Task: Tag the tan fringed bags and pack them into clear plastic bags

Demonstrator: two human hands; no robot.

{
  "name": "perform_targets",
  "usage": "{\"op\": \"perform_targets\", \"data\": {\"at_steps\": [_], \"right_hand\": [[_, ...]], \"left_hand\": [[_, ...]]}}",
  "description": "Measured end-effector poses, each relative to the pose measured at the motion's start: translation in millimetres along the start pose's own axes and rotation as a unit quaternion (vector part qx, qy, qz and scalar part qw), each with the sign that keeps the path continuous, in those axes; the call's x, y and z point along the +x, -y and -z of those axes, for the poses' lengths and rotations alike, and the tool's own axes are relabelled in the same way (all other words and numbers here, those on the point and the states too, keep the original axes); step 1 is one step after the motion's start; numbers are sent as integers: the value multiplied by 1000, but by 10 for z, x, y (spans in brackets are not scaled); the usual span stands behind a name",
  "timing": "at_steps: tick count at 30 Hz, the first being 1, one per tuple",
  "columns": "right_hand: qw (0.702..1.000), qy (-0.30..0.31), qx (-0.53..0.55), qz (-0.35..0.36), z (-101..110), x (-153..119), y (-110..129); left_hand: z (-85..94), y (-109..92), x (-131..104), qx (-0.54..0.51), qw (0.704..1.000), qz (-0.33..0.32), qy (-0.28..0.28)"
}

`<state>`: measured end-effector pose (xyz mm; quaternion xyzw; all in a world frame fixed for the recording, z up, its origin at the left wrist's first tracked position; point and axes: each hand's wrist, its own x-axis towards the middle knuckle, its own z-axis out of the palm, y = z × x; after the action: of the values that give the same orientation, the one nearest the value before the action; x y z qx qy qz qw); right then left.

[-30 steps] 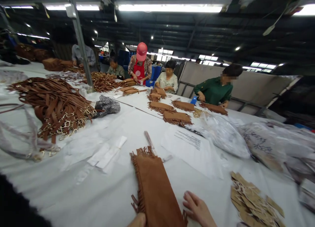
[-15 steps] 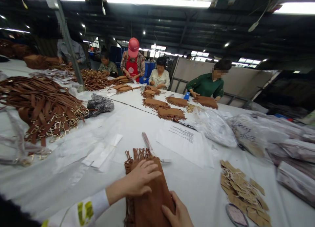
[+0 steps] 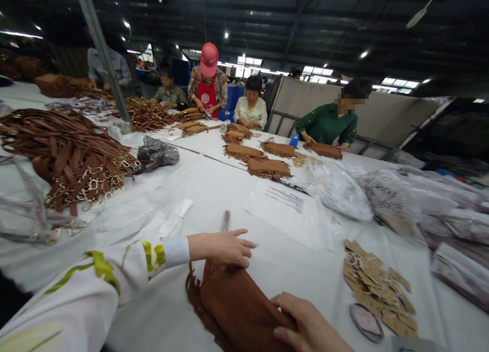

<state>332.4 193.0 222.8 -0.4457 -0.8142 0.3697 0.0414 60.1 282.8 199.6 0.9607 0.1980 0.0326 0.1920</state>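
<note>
Head view: fringed brown pouch [image 3: 239, 303] lying lengthwise away from worker, far end pointing slightly left; right hand [image 3: 305, 321] gripping edge, left hand [image 3: 225, 247] resting at far end, grip unclear.

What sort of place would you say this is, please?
Probably a leather-goods workshop: a heap of brown straps with metal clasps, fringed brown pouches on a white-covered table, and co-workers along its far side.

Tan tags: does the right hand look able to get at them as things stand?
Probably yes: nothing seems to stand between the right hand and the tan tags, though it may need to leave the brown bag.
</note>
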Motion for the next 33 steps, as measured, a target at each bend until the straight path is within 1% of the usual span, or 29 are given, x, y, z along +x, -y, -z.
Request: {"op": "perform_targets", "data": {"at_steps": [3, 8, 12, 14, 15, 17, 18, 20, 21, 22, 23, 24, 25, 26, 28, 30, 31, 33], "right_hand": [[1000, 4, -13, 1, -6, -41, -36], [1000, 20, -12, -7, -97, -75, -132], [1000, 9, -22, -10, -138, -16, -236], [999, -13, -44, 4, -94, 16, -284], [997, -33, -62, 13, -49, 24, -300], [988, -101, -107, 35, 80, 22, -310], [978, -149, -134, 51, 152, 11, -305], [945, -252, -188, 86, 268, -13, -287], [926, -294, -214, 101, 291, -20, -282], [909, -324, -237, 110, 278, -20, -285], [896, -343, -257, 115, 222, -12, -299], [889, -351, -272, 116, 122, 2, -326], [886, -349, -283, 116, -21, 22, -368], [888, -339, -289, 114, -200, 45, -423], [898, -309, -290, 116, -626, 83, -567], [906, -284, -284, 132, -1049, 93, -724], [908, -279, -281, 138, -1229, 83, -794], [916, -267, -265, 143, -1485, 38, -889]], "left_hand": [[-102, 66, -61, -18, 996, 79, 36], [-172, 174, -276, -82, 983, 156, 52], [-197, 253, -386, -159, 968, 181, 67], [-139, 259, -396, -164, 967, 178, 73], [-76, 240, -395, -144, 972, 178, 60], [121, 156, -399, -79, 980, 184, -4], [242, 95, -410, -41, 980, 191, -48], [466, -39, -454, 26, 971, 207, -121], [540, -97, -487, 51, 965, 215, -139], [571, -144, -526, 72, 962, 222, -144], [550, -176, -571, 88, 960, 228, -137], [474, -193, -619, 98, 960, 232, -121], [346, -199, -672, 101, 961, 236, -101], [174, -197, -727, 95, 963, 240, -81], [-247, -190, -842, 60, 963, 258, -50], [-663, -216, -965, 8, 963, 270, -14], [-837, -250, -1031, -16, 960, 281, -3], [-1089, -364, -1165, -71, 949, 307, -9]]}}
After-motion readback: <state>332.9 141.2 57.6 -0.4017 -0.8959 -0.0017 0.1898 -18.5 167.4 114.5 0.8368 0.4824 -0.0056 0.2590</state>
